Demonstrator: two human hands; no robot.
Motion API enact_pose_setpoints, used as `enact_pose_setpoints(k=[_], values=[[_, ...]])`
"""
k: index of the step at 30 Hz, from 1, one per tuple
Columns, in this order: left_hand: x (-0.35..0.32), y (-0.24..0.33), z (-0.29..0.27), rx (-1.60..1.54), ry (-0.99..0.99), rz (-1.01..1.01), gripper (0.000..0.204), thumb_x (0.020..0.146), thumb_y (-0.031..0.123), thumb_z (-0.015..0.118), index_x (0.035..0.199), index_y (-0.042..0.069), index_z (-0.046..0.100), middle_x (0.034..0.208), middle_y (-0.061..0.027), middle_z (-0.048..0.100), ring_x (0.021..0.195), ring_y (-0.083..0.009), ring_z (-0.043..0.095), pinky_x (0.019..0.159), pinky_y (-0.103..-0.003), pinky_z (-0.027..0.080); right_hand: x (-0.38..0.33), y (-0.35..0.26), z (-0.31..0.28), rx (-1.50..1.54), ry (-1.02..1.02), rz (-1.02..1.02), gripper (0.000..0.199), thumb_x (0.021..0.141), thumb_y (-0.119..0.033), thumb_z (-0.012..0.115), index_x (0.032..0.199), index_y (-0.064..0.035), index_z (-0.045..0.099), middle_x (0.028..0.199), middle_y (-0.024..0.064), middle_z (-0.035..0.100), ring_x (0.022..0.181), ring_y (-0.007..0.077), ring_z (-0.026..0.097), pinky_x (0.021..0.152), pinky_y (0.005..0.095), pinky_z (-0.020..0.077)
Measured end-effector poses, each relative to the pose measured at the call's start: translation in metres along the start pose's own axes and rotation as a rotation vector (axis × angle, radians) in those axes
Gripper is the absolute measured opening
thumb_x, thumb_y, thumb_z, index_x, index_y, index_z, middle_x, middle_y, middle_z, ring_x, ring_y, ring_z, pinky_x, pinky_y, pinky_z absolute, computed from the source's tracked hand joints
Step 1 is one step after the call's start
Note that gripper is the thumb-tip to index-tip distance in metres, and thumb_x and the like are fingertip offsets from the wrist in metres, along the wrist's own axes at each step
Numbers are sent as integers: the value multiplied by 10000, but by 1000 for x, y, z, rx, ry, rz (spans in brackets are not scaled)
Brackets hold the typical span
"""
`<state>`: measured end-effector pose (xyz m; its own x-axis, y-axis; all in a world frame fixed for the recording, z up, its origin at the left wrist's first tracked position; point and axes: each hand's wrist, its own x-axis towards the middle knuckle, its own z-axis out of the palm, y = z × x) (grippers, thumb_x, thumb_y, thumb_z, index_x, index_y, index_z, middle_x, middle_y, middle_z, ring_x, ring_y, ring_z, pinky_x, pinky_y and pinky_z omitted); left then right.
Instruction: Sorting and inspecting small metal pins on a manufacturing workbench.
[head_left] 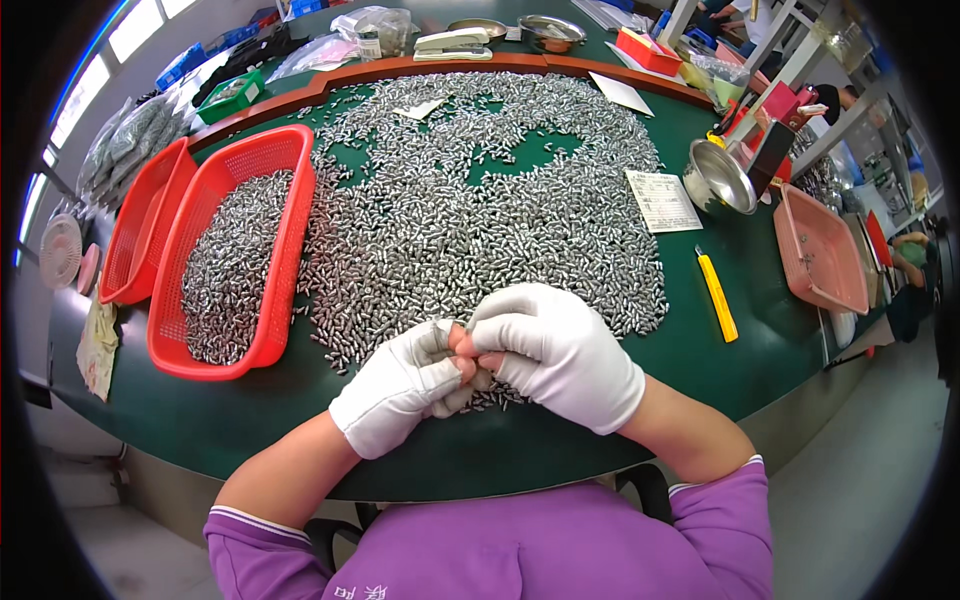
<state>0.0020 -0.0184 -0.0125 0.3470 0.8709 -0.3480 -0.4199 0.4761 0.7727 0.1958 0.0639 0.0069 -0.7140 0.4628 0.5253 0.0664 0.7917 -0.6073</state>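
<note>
- A green tabletop [765, 300] is stretching wide here, a brown raised edging [570, 66] is running along its far part, and a pale floor [850, 450] is showing at the right.
- Bright windows [135, 30] are lining the upper left, while bagged goods [140, 140] are lying below them.
- And the small metal parts [450, 230]: they're covering the table's middle, too many for counting, with more of them filling one red basket [285, 280] at the left!
- A second red basket [140, 225] is standing just beside it.
- Three metal bowls: one [720, 178] is sitting at the right, two [553, 35] are resting beyond the edging.
- One pink tray [820, 245], one yellow cutter [716, 295] and one printed slip [663, 202] are occupying the right side.
- Two white-gloved hands, fingertips bare: the left hand [395, 390] and right hand [560, 355] are meeting over the near edge of the spread, fingers bent and close together; what they're gripping, if anything, I'm not able to tell.
</note>
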Motion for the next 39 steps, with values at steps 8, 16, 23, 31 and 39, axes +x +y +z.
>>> enact_pose_setpoints(k=[8, 16, 23, 31, 39], values=[[1, 3, 1, 17, 20, 33, 186, 936, 249, 662, 1019, 92, 608, 902, -40, 626, 648, -68, 457, 558, -200, 339, -12, 24, -24, -647, -172, 388, 212, 780, -178, 715, 969, -94, 676, 923, 88, 631, 888, 291, 624, 823, 386, 505], [0, 2, -2, 1, -37, 32, 254, 964, 315, 605, 1083, 91, 587, 939, -13, 630, 685, -51, 484, 610, -188, 382, -9, 28, -16, -714, -176, 390, 82, 793, -152, 696, 829, -91, 654, 827, 77, 612, 812, 273, 620, 734, 375, 510], [1, 3, 0, -39, -57, 14, 226, 967, 279, 608, 1083, 87, 586, 943, -16, 628, 683, -51, 477, 608, -188, 386, 4, -3, -18, -181, 44, 125, 141, 736, -40, 732, 835, -72, 637, 868, 73, 637, 792, 281, 624, 706, 377, 507], [1, 0, -2, -34, 1, 20, 190, 961, 223, 624, 1077, 80, 572, 925, -26, 636, 646, -51, 469, 581, -175, 374, 7, 5, -15, -200, 37, -29, 185, 694, -32, 744, 848, -80, 654, 795, 73, 624, 683, 276, 625, 578, 373, 498], [2, -4, -5, -149, -40, 55, 231, 946, 270, 654, 1076, 98, 570, 941, -24, 641, 680, -53, 499, 615, -188, 403, 10, -2, -10, -311, -20, -212, 163, 693, -119, 692, 841, -82, 635, 730, 38, 600, 599, 241, 601, 492, 349, 484]])
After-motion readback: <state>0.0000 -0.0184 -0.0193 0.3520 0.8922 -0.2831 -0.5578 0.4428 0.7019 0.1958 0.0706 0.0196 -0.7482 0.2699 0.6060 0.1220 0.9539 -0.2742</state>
